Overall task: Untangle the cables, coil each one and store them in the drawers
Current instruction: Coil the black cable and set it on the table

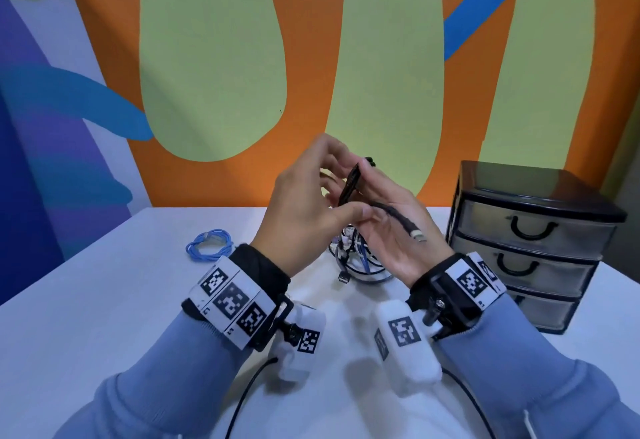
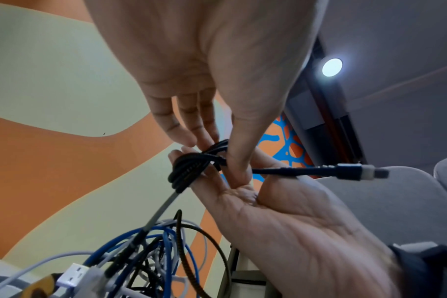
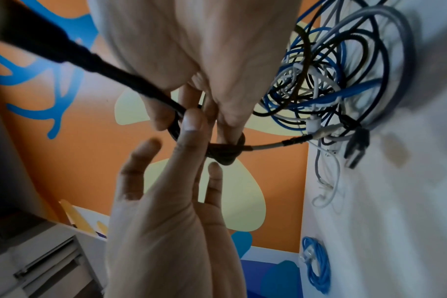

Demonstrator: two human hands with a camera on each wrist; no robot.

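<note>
Two hands meet above the white counter (image 1: 104, 300) in the head view. The left hand (image 1: 304, 203) comes in from the left with thumb and fingers pinching a black braided cable (image 1: 349, 184), which is wound in a small coil around the fingers of the right hand (image 1: 398, 234). The right hand is turned palm up with its fingers fairly straight, and the cable's plug end (image 1: 417, 236) sticks out over its palm. Under the hands lies a tangle of cables (image 1: 360, 258), blue, white and black. A coiled blue cable (image 1: 207, 244) lies apart on the counter to the left. A dark three-drawer unit (image 1: 530, 241) stands at the right with all drawers closed.

The left wrist view shows the left hand (image 2: 217, 60) from the palm side, its thumb and fingertips pressing the black braided cable (image 2: 189, 169) against the right hand (image 2: 293, 221). Several turns wrap the right fingers, and the plug end (image 2: 355, 171) juts to the right. The tangle of cables (image 2: 153, 252) sits below.

In the right wrist view the right hand (image 3: 204, 50) carries the black braided cable (image 3: 222, 153) looped around its fingers, while the left hand (image 3: 166, 221) pinches the loop. One strand runs from the coil into the tangle of cables (image 3: 332, 80). The coiled blue cable (image 3: 316, 264) lies on the counter (image 3: 396, 221).
</note>
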